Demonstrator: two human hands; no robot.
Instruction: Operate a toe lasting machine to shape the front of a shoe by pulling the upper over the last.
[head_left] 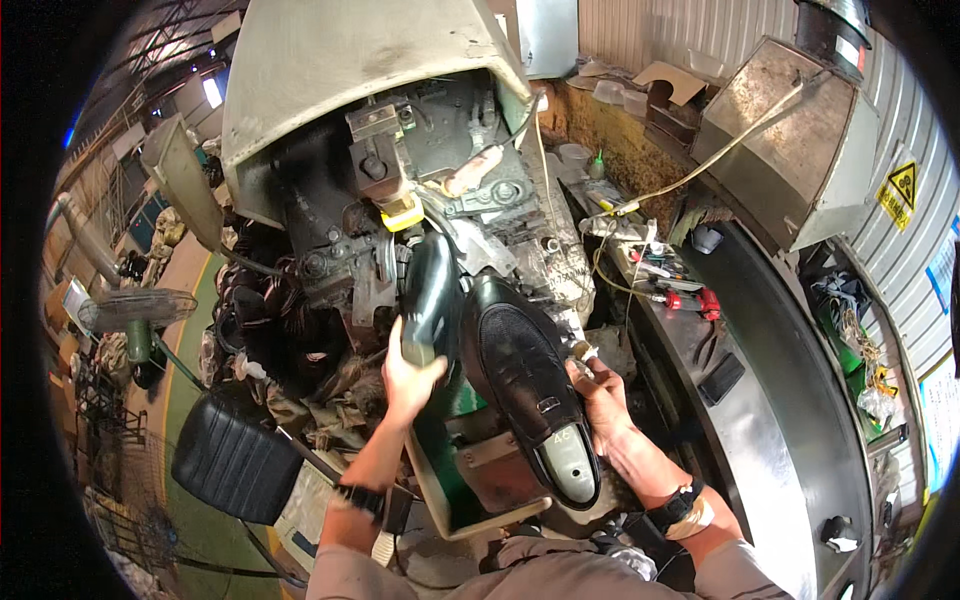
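My left hand (413,375) is closed round the heel end of a glossy dark green-black shoe-shaped form (430,285), probably a shoe last. Its toe points up toward the machine, just under a yellow block (403,213). Beside it on the right lies a black leather loafer (520,365) with a pale green last (567,462) filling its opening. My right hand (605,405) is at the loafer's right side, its fingers closed near a small pale, knob-like piece (583,351). Whether the hand grips that piece or the shoe's side is unclear.
Ahead stands a greasy machine under a beige hood (370,50). Below the shoes is a green-lined open box (465,525). To the right runs a dark belt (790,400) with a metal edge, holding a phone (721,379) and red-handled tool (690,302). A black seat (235,450) stands left.
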